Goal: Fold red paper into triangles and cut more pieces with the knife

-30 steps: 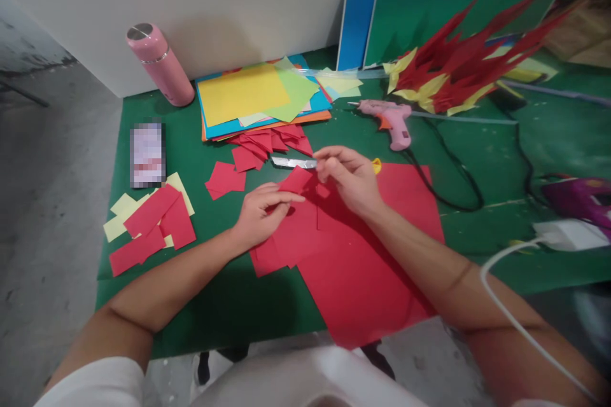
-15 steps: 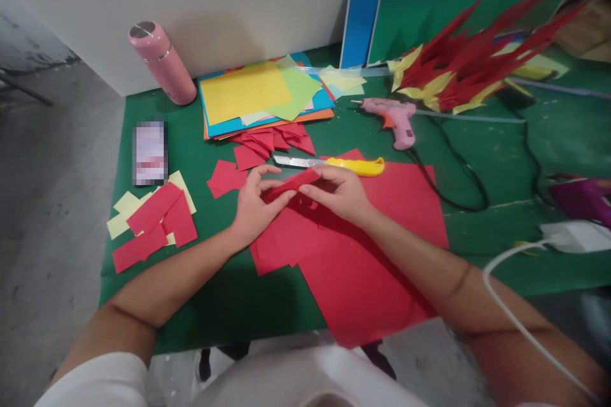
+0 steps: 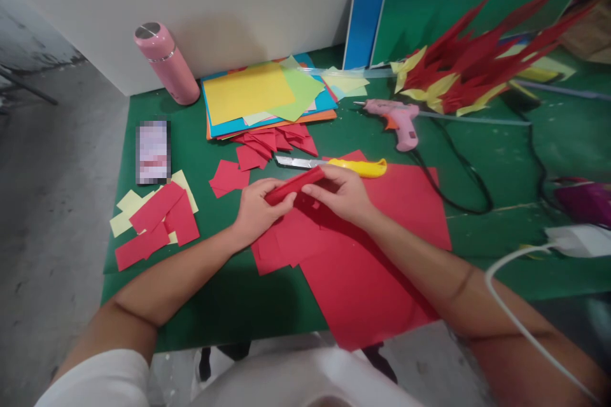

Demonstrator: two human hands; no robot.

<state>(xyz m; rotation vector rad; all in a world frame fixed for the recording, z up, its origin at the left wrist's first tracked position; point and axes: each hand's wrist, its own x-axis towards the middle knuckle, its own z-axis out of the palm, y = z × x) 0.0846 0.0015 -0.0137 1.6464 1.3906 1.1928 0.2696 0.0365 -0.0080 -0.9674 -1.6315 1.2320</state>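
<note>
My left hand (image 3: 255, 208) and my right hand (image 3: 340, 194) both pinch a small red paper piece (image 3: 294, 184), rolled or folded into a narrow strip between the fingertips. The hands hover over a large red paper sheet (image 3: 372, 267) lying on the green mat (image 3: 229, 305). Just behind the hands lies a yellow-handled utility knife (image 3: 356, 167) with its blade out to the left. Cut red squares (image 3: 274, 143) are heaped beyond it.
A pink flask (image 3: 167, 63) stands at the back left, beside a stack of coloured paper (image 3: 260, 95). A pink glue gun (image 3: 398, 122) with a black cable lies right of it, near a red and yellow paper spike piece (image 3: 468, 63). Red and yellow offcuts (image 3: 155, 222) and a phone (image 3: 153, 152) lie left.
The right hand came down from above the knife to meet the left hand. The red piece went from a loose flap to a tight narrow strip held by both hands.
</note>
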